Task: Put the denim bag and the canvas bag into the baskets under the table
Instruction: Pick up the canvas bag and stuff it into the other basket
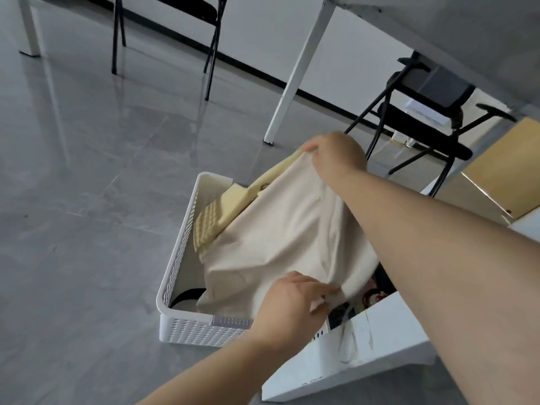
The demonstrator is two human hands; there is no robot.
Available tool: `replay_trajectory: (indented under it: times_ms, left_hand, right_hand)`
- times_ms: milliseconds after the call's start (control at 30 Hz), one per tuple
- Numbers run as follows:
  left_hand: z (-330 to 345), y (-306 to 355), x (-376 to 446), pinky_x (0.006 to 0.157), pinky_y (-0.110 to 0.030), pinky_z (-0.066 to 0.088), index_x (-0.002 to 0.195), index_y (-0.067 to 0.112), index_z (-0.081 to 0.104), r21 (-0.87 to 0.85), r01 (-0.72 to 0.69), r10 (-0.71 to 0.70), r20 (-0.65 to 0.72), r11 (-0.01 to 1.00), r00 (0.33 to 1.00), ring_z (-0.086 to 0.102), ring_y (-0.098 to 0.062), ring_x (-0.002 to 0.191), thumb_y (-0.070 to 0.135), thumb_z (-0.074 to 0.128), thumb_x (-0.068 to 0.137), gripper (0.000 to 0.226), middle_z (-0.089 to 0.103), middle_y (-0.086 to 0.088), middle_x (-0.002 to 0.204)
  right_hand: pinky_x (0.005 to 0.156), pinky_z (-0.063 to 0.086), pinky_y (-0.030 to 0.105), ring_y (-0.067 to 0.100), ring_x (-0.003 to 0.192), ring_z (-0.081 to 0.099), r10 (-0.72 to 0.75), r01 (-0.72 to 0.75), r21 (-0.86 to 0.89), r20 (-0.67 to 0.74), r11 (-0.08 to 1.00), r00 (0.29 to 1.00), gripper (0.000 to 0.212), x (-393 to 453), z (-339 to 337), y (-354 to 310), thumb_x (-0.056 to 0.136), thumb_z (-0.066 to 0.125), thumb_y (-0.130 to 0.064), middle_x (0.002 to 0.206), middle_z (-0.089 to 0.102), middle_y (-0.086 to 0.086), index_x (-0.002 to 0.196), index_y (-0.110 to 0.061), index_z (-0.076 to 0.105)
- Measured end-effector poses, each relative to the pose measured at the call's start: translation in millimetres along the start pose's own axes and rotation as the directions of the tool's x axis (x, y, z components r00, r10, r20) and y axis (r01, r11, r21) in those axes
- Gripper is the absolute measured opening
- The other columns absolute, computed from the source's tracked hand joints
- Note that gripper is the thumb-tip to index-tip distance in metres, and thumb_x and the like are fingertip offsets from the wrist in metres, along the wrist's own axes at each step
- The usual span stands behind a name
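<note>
A cream canvas bag [280,238] lies draped over a white perforated basket [175,270] on the grey floor. My right hand [336,153] grips the bag's far top edge. My left hand [292,299] pinches the bag's near edge above the basket's front rim. Under the bag, a pale yellow ribbed item [216,217] leans against the basket's far left side, and a black strap [187,295] shows on the basket bottom. The denim bag is not visible.
A white box [350,355] with dark and red contents sits right of the basket. White table legs [295,71], black folding chairs [423,118] and a tan board [508,173] stand behind. The table underside [467,30] hangs overhead at the right.
</note>
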State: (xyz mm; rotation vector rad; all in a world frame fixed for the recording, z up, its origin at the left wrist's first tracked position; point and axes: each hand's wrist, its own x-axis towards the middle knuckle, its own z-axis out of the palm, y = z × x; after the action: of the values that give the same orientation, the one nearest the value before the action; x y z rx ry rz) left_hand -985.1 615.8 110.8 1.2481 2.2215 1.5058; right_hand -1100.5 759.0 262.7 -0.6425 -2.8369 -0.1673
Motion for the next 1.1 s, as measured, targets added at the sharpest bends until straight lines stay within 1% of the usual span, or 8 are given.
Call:
replay_trajectory:
  times_ms: [100, 200, 300, 400, 567, 767, 1033, 1100]
  left_hand:
    - [-7.1, -0.9, -13.0, 0.095, -0.023, 0.04, 0.124, 0.031, 0.059, 0.02, 0.037, -0.039, 0.162, 0.999, 0.986, 0.053, -0.013, 0.112, 0.024, 0.058, 0.084, 0.04, 0.064, 0.008, 0.12]
    - [-19.9, -13.9, -21.6, 0.094, -0.029, 0.037, 0.121, 0.028, 0.05, 0.196, 0.136, -0.168, 0.154, 0.971, 0.974, 0.053, -0.019, 0.115, 0.03, 0.056, 0.085, 0.036, 0.055, 0.006, 0.127]
    - [-38.3, -44.7, -39.9, 0.094, -0.04, 0.036, 0.11, 0.025, 0.057, 0.583, 0.116, -0.193, 0.071, 0.804, 0.979, 0.06, -0.026, 0.108, 0.044, 0.056, 0.081, 0.035, 0.066, 0.003, 0.11]
    - [-56.4, -75.6, -64.0, 0.084, -0.044, 0.035, 0.069, 0.023, 0.065, 0.731, 0.161, -0.226, -0.009, 0.663, 0.974, 0.069, -0.026, 0.072, 0.061, 0.052, 0.068, 0.04, 0.069, 0.002, 0.063]
    - [-61.3, -88.9, -83.8, 0.1, -0.064, 0.025, 0.08, 0.022, 0.069, 0.814, 0.125, -0.191, -0.017, 0.567, 0.981, 0.068, -0.027, 0.067, 0.05, 0.038, 0.073, 0.042, 0.065, 0.003, 0.058]
    - [-51.8, -87.1, -83.2, 0.096, -0.071, 0.03, 0.073, 0.02, 0.067, 0.809, 0.094, -0.154, -0.005, 0.581, 0.988, 0.067, -0.028, 0.067, 0.044, 0.039, 0.075, 0.038, 0.064, 0.003, 0.059]
    - [-29.0, -73.1, -81.0, 0.097, -0.069, 0.025, 0.075, 0.02, 0.066, 0.797, 0.088, -0.16, 0.011, 0.597, 0.987, 0.067, -0.027, 0.065, 0.03, 0.078, 0.063, 0.019, 0.063, 0.004, 0.06]
    - [-25.1, -70.7, -83.2, 0.097, -0.068, 0.023, 0.072, 0.02, 0.064, 0.787, 0.078, -0.126, 0.0, 0.612, 0.992, 0.067, -0.027, 0.065, 0.03, 0.075, 0.066, 0.016, 0.064, 0.004, 0.061]
  right_hand:
    - [0.1, 0.042, 0.037, 0.032, 0.121, 0.05, 0.074, -0.051, -0.163, 0.134, 0.985, 0.988, 0.045, -12.5, 4.4, 6.1, 0.089, 0.042, -0.011, 0.134, 0.047, 0.011, 0.126, -0.029, 0.059]
    - [0.1, 0.036, 0.04, 0.033, 0.125, 0.04, 0.004, 0.078, -0.341, 0.234, 0.937, 0.972, 0.047, -23.2, 13.6, -4.2, 0.088, 0.045, -0.018, 0.138, 0.038, 0.012, 0.134, -0.025, 0.049]
    - [0.093, 0.037, 0.039, 0.033, 0.122, 0.043, -0.213, 0.282, -0.297, 0.245, 0.912, 0.946, 0.042, -49.2, 19.3, -24.3, 0.085, 0.048, -0.015, 0.13, 0.046, 0.008, 0.124, -0.026, 0.057]
    - [0.086, 0.044, 0.035, 0.03, 0.116, 0.054, -0.344, 0.423, -0.19, 0.343, 0.886, 0.874, 0.04, -97.9, 42.4, -51.1, 0.087, 0.047, -0.011, 0.126, 0.057, 0.004, 0.123, -0.024, 0.06]
    - [0.078, 0.045, 0.035, 0.034, 0.107, 0.059, -0.394, 0.377, 0.167, 0.622, 0.911, 0.677, 0.027, -200.5, 108.1, -71.6, 0.089, 0.049, -0.018, 0.115, 0.063, 0.012, 0.113, -0.011, 0.057]
    - [0.069, 0.04, 0.039, 0.038, 0.098, 0.06, -0.362, 0.279, 0.253, 0.392, 0.926, 0.846, 0.019, -233.2, 135.3, -52.2, 0.091, 0.046, -0.012, 0.104, 0.062, 0.013, 0.108, -0.013, 0.053]
    - [0.064, 0.032, 0.034, 0.035, 0.095, 0.062, -0.281, 0.229, 0.177, 0.38, 0.957, 0.881, 0.016, -245.2, 137.4, -35.5, 0.089, 0.046, -0.007, 0.1, 0.063, 0.013, 0.102, -0.012, 0.053]
    - [0.065, 0.032, 0.035, 0.036, 0.094, 0.061, -0.296, 0.246, 0.176, 0.385, 0.953, 0.874, 0.016, -250.1, 137.5, -32.7, 0.087, 0.047, -0.005, 0.099, 0.062, 0.013, 0.101, -0.011, 0.053]
